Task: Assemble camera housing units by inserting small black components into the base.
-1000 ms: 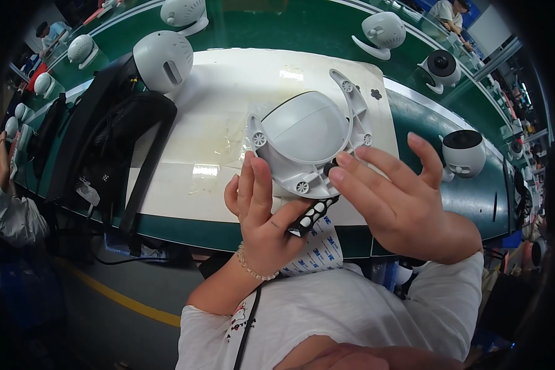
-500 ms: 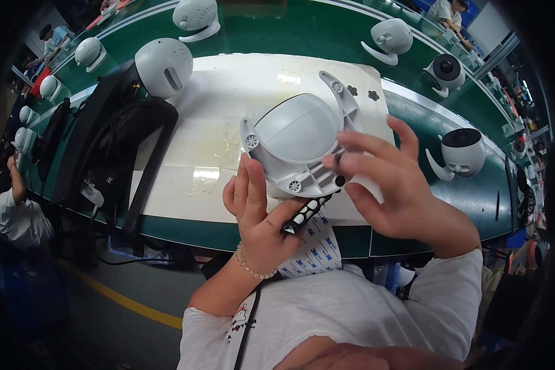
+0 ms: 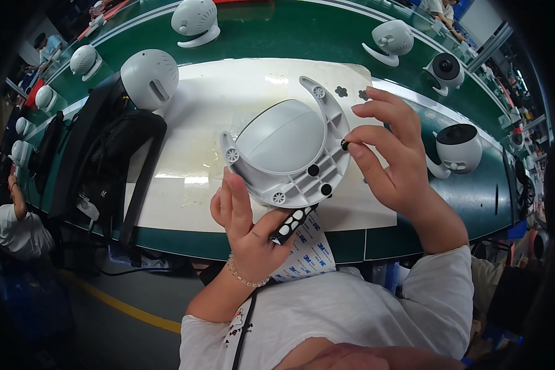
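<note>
My left hand (image 3: pixel 248 229) grips a white curved plastic stand (image 3: pixel 299 196) by its lower left edge, its ribbed underside facing up. A smooth, rounded white shell (image 3: pixel 283 139) sits inside the stand's curve. Two black round pads (image 3: pixel 313 170) show on the ribs. Pinched under my left thumb is a black strip with white round gaps (image 3: pixel 293 224), joined to a white backing sheet with blue print (image 3: pixel 305 256). My right hand (image 3: pixel 391 163) has thumb and index finger closed on another small black pad (image 3: pixel 345 145), right at the stand's right-hand ribs; its other fingers are spread.
Beneath is a white board (image 3: pixel 191 160) on a green bench. Black bags or covers (image 3: pixel 105 160) lie at left, with a white rounded device (image 3: pixel 150 79) beside them. More devices (image 3: pixel 459 148) stand to the right and on the belt (image 3: pixel 290 31) behind. Other people sit farther off.
The stand has shifted left and slightly down with my left hand. A pad now shows on the ribs where my right fingers were; my right hand is at the right-hand ribs with another pad.
</note>
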### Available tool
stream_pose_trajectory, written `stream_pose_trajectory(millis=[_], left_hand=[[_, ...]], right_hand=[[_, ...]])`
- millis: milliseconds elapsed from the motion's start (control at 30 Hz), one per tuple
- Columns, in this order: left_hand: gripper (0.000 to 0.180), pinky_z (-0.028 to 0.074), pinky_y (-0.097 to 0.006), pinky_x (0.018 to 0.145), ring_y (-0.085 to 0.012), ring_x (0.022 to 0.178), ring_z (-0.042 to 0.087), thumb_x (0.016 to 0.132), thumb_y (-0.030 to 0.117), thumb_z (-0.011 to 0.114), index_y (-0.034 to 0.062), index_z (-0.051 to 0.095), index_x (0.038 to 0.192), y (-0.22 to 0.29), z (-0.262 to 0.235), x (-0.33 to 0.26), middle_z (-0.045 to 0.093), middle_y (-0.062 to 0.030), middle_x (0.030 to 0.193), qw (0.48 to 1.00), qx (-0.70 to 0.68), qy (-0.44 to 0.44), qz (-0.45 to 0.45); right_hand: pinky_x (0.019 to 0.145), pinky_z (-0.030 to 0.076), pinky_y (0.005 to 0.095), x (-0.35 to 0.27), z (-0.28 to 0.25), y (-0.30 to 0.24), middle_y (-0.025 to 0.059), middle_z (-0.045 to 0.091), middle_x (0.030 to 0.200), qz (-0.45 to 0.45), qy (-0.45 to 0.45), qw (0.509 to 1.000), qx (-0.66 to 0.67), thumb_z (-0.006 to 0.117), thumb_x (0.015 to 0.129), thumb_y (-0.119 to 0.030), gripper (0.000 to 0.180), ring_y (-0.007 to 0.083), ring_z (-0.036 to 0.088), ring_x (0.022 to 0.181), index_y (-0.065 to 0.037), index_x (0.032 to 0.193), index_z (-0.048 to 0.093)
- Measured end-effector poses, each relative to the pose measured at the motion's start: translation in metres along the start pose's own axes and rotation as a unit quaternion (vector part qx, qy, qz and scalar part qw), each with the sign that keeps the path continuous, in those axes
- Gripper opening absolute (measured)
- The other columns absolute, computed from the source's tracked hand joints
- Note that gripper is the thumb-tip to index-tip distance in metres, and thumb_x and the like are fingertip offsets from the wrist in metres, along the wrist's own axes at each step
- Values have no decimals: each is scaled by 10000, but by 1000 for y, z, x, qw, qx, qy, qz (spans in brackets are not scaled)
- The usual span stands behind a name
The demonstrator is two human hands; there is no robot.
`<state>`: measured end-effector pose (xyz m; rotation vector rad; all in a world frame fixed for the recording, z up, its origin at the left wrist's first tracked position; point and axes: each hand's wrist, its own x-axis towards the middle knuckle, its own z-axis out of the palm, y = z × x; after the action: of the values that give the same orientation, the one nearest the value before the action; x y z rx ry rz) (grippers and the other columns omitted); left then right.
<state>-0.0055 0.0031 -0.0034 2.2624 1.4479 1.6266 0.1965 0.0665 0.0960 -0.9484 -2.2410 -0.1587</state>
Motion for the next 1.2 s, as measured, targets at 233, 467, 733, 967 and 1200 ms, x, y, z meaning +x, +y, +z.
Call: stream_pose_trajectory(millis=[233,467,733,967,1200], left_hand=[[230,196,-411,933,-378,1268,232,547,114,666,141,679,775,-1,1,0,184,-210,1408,1000,15,-1,15],[221,199,-410,931,-380,1266,237,540,115,665,138,680,759,2,1,1,193,-204,1407,999,24,-8,21],[219,197,-410,932,-384,1261,239,511,111,681,119,678,730,1,-1,-1,194,-199,1408,1000,10,-4,13],[186,202,-434,935,-403,1250,239,542,133,717,107,672,720,2,0,0,176,-213,1408,999,16,-32,10],[274,185,-464,982,-446,1264,141,611,105,754,64,566,806,6,-2,-4,83,-284,1395,999,3,-43,-5]], right_hand=[[856,335,387,-1,-4,-6,59,544,994,-50,-2,992,-114,603,679,-80,103,272,475,1065,-92,781,602],[950,264,431,0,-12,-15,43,563,1032,-77,-23,973,-214,592,644,-77,164,232,482,1080,-82,807,612],[993,225,468,-3,-28,-14,61,560,1085,-45,-129,979,-154,529,635,-30,378,250,463,1120,-62,1003,611],[918,333,403,-19,-4,11,65,545,1138,-110,-74,984,-121,499,680,25,364,265,486,1094,-74,1010,615],[887,377,325,-17,44,191,107,530,1129,303,98,942,104,499,829,-142,290,262,511,1023,-55,1104,524]])
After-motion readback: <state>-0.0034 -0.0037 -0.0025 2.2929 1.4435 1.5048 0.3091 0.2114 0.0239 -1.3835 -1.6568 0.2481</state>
